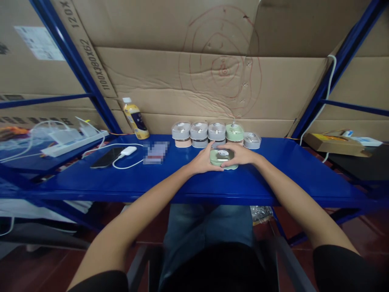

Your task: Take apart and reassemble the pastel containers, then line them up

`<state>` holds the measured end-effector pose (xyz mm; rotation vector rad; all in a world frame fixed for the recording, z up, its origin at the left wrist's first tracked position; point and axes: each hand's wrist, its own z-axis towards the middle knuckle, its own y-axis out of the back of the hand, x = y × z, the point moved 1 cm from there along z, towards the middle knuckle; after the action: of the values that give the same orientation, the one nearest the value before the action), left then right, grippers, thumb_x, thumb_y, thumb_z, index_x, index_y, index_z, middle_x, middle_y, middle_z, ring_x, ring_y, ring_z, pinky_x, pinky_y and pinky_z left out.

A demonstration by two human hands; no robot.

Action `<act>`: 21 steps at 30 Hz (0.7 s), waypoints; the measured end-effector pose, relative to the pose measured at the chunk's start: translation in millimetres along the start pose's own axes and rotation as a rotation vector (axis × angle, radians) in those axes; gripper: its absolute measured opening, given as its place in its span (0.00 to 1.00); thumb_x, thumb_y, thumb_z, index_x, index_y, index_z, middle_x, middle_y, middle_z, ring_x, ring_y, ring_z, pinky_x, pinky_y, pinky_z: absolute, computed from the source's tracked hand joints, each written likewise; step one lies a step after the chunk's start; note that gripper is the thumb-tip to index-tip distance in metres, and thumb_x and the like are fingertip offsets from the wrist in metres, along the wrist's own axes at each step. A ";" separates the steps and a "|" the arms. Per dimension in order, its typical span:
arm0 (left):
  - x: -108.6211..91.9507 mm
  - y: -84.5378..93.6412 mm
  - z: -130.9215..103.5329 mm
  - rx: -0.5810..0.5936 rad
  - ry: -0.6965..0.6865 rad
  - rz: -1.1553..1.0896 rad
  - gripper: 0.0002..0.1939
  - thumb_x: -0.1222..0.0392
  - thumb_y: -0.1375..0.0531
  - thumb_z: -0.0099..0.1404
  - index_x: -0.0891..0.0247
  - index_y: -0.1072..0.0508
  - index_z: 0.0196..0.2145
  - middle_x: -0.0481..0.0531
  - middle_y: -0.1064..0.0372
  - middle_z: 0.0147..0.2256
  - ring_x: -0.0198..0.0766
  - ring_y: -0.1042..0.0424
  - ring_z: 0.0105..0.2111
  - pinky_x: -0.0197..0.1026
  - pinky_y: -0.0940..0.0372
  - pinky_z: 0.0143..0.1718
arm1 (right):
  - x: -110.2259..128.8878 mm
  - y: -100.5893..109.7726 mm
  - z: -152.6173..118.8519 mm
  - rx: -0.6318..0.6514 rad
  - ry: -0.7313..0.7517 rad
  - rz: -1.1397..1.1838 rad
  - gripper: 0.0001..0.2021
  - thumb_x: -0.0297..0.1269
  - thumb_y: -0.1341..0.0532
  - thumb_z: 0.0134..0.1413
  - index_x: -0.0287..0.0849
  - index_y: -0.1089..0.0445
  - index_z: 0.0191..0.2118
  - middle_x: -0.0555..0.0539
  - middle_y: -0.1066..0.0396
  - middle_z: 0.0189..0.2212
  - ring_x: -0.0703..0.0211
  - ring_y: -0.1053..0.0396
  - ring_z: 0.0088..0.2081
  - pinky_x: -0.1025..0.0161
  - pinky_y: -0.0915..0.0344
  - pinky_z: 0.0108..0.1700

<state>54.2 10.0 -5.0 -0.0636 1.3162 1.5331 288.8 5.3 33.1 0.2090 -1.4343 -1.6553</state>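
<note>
A green round-cornered container (223, 158) with a clear lid sits on the blue table, held between my two hands. My left hand (203, 161) wraps round its left side, and my right hand (241, 155) wraps round its right side, with fingers near its front. Just behind stands a row of similar containers, stacked in twos: grey ones (199, 131) on the left and a green one (234, 132) on top at the right. A single grey container (252, 140) stands at the row's right end.
On the blue table (170, 182) to the left lie a phone (107, 157), a white charger (128, 151) with a cable and a blurred packet (156, 153). A yellow bottle (136, 121) stands behind them. Blue shelf posts flank the table; cardboard backs it.
</note>
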 end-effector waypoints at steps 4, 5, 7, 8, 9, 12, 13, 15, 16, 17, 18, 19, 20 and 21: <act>5.1 6.3 -0.7 0.072 -0.045 0.012 0.71 0.36 0.22 0.47 0.57 0.55 0.76 0.70 0.39 0.67 0.71 0.37 0.67 0.71 0.38 0.64 | -0.8 1.2 -4.1 0.046 -0.010 -0.015 0.48 0.58 0.24 0.44 0.53 0.35 0.71 0.42 0.29 0.65 0.38 0.30 0.63 0.39 0.35 0.67; 6.8 8.1 -0.9 0.083 -0.050 0.011 0.70 0.37 0.22 0.47 0.57 0.54 0.76 0.69 0.37 0.66 0.70 0.35 0.66 0.70 0.38 0.64 | -1.1 2.2 -5.2 0.061 -0.007 -0.014 0.49 0.58 0.23 0.44 0.54 0.36 0.72 0.43 0.30 0.66 0.38 0.31 0.64 0.39 0.35 0.68; 9.8 11.2 -1.2 0.090 -0.059 0.011 0.68 0.37 0.22 0.47 0.57 0.52 0.75 0.68 0.33 0.63 0.67 0.32 0.64 0.69 0.37 0.64 | -1.4 5.7 -8.1 0.093 -0.003 -0.007 0.52 0.56 0.23 0.42 0.54 0.39 0.73 0.43 0.32 0.68 0.37 0.33 0.66 0.39 0.37 0.69; 11.2 12.3 -1.4 0.086 -0.059 0.011 0.68 0.37 0.22 0.47 0.57 0.52 0.75 0.67 0.33 0.62 0.66 0.32 0.63 0.69 0.37 0.65 | -1.3 8.3 -10.6 0.110 -0.005 -0.004 0.53 0.55 0.22 0.42 0.54 0.40 0.74 0.43 0.33 0.69 0.37 0.34 0.67 0.39 0.38 0.70; 12.4 13.0 -1.6 0.080 -0.055 0.009 0.67 0.37 0.22 0.48 0.58 0.51 0.75 0.67 0.32 0.61 0.64 0.31 0.63 0.68 0.37 0.65 | -1.0 11.6 -14.4 0.123 -0.011 -0.006 0.53 0.55 0.22 0.42 0.53 0.40 0.74 0.43 0.34 0.69 0.36 0.34 0.68 0.38 0.38 0.70; 14.9 13.3 -2.0 0.068 -0.012 0.026 0.63 0.35 0.25 0.52 0.61 0.49 0.74 0.67 0.31 0.60 0.61 0.29 0.60 0.65 0.34 0.63 | 0.3 25.0 -37.4 0.136 -0.068 -0.034 0.53 0.54 0.21 0.40 0.53 0.38 0.72 0.42 0.32 0.68 0.34 0.33 0.66 0.35 0.37 0.69; 15.1 13.1 -2.0 0.068 0.000 0.042 0.61 0.35 0.26 0.53 0.62 0.47 0.73 0.67 0.31 0.59 0.60 0.28 0.59 0.64 0.34 0.63 | 0.1 30.5 -49.7 0.135 -0.108 -0.044 0.53 0.54 0.21 0.39 0.53 0.38 0.72 0.42 0.31 0.67 0.33 0.31 0.65 0.35 0.35 0.68; 14.2 12.4 -1.7 0.066 0.008 0.083 0.55 0.35 0.28 0.56 0.61 0.45 0.72 0.66 0.30 0.59 0.59 0.28 0.59 0.63 0.33 0.62 | -3.5 43.2 -80.2 0.125 -0.228 -0.086 0.54 0.55 0.21 0.38 0.52 0.38 0.73 0.41 0.29 0.65 0.31 0.29 0.62 0.34 0.32 0.65; 13.1 12.1 -1.6 0.066 0.007 0.103 0.53 0.36 0.29 0.58 0.61 0.43 0.71 0.66 0.30 0.58 0.59 0.28 0.59 0.63 0.34 0.62 | -7.6 50.6 -97.2 0.106 -0.282 -0.108 0.54 0.55 0.21 0.37 0.52 0.37 0.72 0.40 0.28 0.64 0.30 0.28 0.61 0.34 0.32 0.64; 11.7 11.9 -1.4 0.068 0.008 0.121 0.51 0.36 0.30 0.59 0.61 0.42 0.71 0.66 0.30 0.59 0.59 0.28 0.59 0.63 0.34 0.63 | -13.6 58.5 -114.2 0.084 -0.327 -0.130 0.54 0.55 0.21 0.36 0.53 0.36 0.71 0.40 0.27 0.62 0.30 0.28 0.61 0.34 0.31 0.63; 10.2 11.7 -1.2 0.072 0.012 0.134 0.50 0.36 0.30 0.60 0.62 0.42 0.70 0.66 0.30 0.59 0.59 0.28 0.60 0.62 0.34 0.63 | -21.9 66.8 -130.4 0.069 -0.370 -0.152 0.53 0.55 0.21 0.36 0.53 0.36 0.71 0.41 0.26 0.61 0.30 0.27 0.60 0.34 0.30 0.63; 8.5 11.6 -1.1 0.078 0.018 0.144 0.49 0.36 0.31 0.61 0.63 0.41 0.70 0.67 0.30 0.59 0.60 0.29 0.60 0.62 0.34 0.63 | -32.6 75.4 -145.0 0.060 -0.423 -0.175 0.53 0.55 0.21 0.36 0.54 0.35 0.71 0.41 0.25 0.61 0.30 0.26 0.59 0.35 0.30 0.62; 6.8 11.6 -1.0 0.087 0.025 0.152 0.49 0.36 0.31 0.61 0.64 0.40 0.69 0.68 0.30 0.60 0.61 0.29 0.61 0.62 0.34 0.63 | -45.6 84.0 -157.2 0.044 -0.488 -0.198 0.53 0.55 0.21 0.36 0.53 0.35 0.70 0.40 0.25 0.60 0.30 0.26 0.58 0.37 0.28 0.61; 5.2 11.6 -0.9 0.097 0.031 0.158 0.49 0.35 0.32 0.61 0.65 0.40 0.69 0.69 0.31 0.60 0.62 0.30 0.61 0.63 0.34 0.63 | -60.3 92.4 -166.2 0.022 -0.560 -0.224 0.52 0.55 0.21 0.36 0.51 0.35 0.70 0.38 0.24 0.59 0.30 0.25 0.58 0.40 0.27 0.60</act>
<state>43.2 14.7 -0.7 0.0798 1.4471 1.6028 477.0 -60.9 35.6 -0.0980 -1.8966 -1.9788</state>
